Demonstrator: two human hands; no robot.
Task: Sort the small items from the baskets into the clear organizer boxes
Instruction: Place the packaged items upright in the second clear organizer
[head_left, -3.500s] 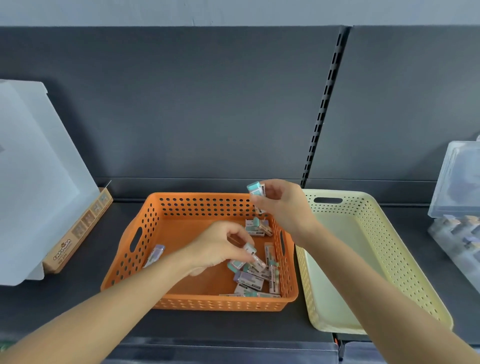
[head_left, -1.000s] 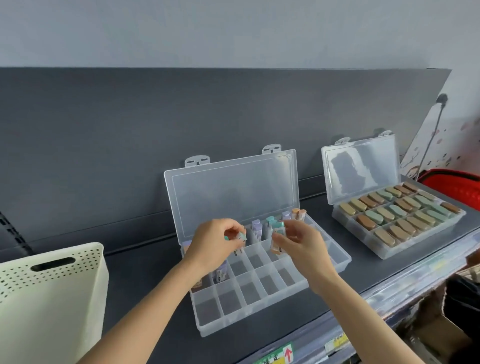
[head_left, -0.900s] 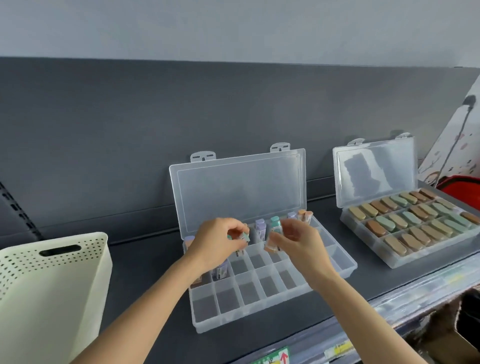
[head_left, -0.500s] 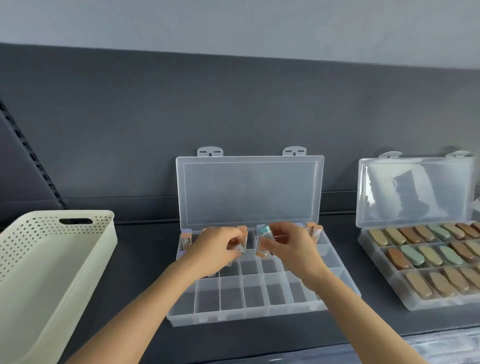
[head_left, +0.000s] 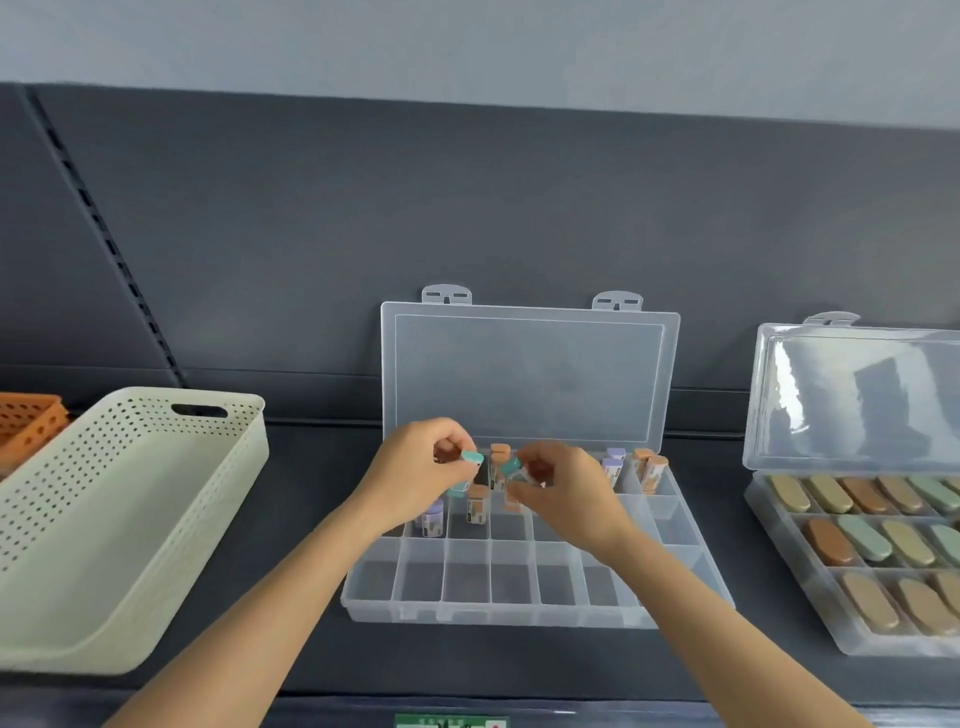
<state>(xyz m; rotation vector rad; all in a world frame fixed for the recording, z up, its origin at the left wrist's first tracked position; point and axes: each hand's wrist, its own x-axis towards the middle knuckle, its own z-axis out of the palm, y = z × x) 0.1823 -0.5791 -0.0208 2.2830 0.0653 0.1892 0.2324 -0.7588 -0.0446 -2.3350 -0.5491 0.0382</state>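
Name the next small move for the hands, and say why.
Probably lower the teal-capped item in the left hand upright into a bare middle-row compartment of the clear organizer, beside the standing pieces. The right hand pinches a second teal-capped item just above that row.

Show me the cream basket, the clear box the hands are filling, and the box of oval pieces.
cream basket (head_left: 130, 467), head view, on its perforated side wall.
middle clear box (head_left: 524, 379), head view, on its raised lid.
box of oval pieces (head_left: 857, 400), head view, on its raised lid.
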